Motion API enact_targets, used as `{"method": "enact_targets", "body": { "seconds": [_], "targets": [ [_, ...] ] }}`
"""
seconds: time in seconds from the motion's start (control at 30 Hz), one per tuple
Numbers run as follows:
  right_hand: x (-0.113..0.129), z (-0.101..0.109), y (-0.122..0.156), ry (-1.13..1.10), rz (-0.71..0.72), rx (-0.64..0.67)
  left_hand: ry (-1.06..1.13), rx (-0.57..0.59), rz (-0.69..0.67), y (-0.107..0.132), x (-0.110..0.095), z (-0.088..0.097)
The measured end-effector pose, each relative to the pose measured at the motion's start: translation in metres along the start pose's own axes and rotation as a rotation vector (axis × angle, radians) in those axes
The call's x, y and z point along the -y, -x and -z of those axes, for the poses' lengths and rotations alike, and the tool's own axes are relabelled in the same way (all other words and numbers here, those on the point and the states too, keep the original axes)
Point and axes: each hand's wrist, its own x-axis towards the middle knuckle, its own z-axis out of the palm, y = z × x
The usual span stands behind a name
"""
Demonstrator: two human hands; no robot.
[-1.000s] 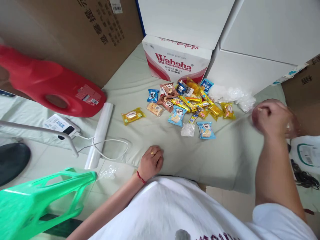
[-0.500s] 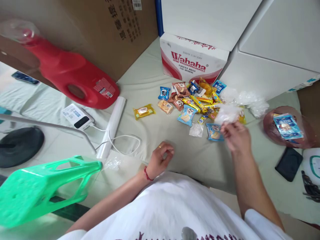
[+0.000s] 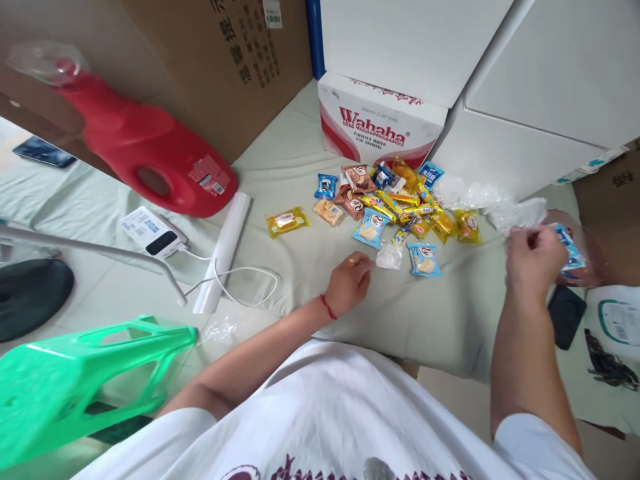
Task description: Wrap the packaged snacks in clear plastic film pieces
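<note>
Several small snack packets [image 3: 395, 203] lie in a loose heap on a pale green sheet [image 3: 440, 313]. My left hand [image 3: 350, 282], with a ring and a red wrist cord, reaches toward a small clear plastic bag [image 3: 389, 256] at the near edge of the heap; its fingers are curled and the forefinger points at the bag. My right hand [image 3: 533, 260] is at the right, fingers closed on a crumpled clear plastic bag [image 3: 520, 215], just beside a reddish bowl [image 3: 583, 257] that holds a blue packet [image 3: 567, 247].
A Wahaha carton [image 3: 377, 127] and white boxes [image 3: 525, 87] stand behind the heap, a brown carton [image 3: 210, 60] at back left. A red jug [image 3: 140, 150], power bank [image 3: 153, 233], white roll [image 3: 225, 250], cable [image 3: 245, 283] and green stool [image 3: 85, 383] are at left. A black phone [image 3: 565, 317] lies right.
My left hand has moved forward from near my body toward the small clear bag. My right hand swung to the heap, took up a clear bag, and carried it back right to the bowl.
</note>
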Motion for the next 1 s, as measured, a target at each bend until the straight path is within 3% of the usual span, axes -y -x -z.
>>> {"method": "enact_targets", "body": {
  "seconds": [0.1, 0.17, 0.23, 0.3, 0.4, 0.47, 0.53, 0.6, 0.7, 0.83, 0.9, 1.0],
  "targets": [
    [-0.005, -0.002, -0.07, 0.29, -0.032, 0.14, -0.191, 0.157, 0.033, -0.03, -0.002, -0.02],
    [0.004, -0.008, -0.082, 0.311, 0.007, 0.251, -0.215, 0.205, 0.106, -0.047, 0.0, -0.032],
    [0.018, -0.016, -0.061, 0.22, 0.119, 0.253, -0.21, 0.208, 0.142, -0.056, 0.004, -0.037],
    [0.031, -0.024, -0.011, -0.002, 0.196, 0.25, -0.111, 0.131, 0.19, -0.054, 0.008, -0.036],
    [0.049, -0.04, 0.086, -0.479, 0.017, 0.63, 0.312, -0.027, 0.397, -0.039, 0.008, -0.03],
    [0.061, -0.053, 0.142, -0.707, -0.07, 0.752, 0.606, -0.034, 0.511, -0.026, 0.003, -0.026],
    [0.071, -0.067, 0.177, -0.859, -0.121, 0.792, 0.766, 0.005, 0.551, -0.014, -0.002, -0.021],
    [0.077, -0.078, 0.192, -0.909, -0.186, 0.8, 0.805, -0.003, 0.586, -0.005, -0.004, -0.014],
    [0.078, -0.085, 0.189, -0.919, -0.311, 0.819, 0.755, -0.038, 0.634, 0.003, -0.001, -0.003],
    [0.079, -0.081, 0.179, -0.922, -0.393, 0.801, 0.588, -0.059, 0.455, 0.013, -0.003, 0.006],
    [0.085, -0.076, 0.18, -0.932, -0.394, 0.854, 0.548, -0.048, 0.352, 0.016, -0.006, 0.005],
    [0.093, -0.071, 0.184, -1.023, -0.427, 0.982, 0.641, -0.036, 0.385, 0.018, -0.007, 0.0]
  ]
}}
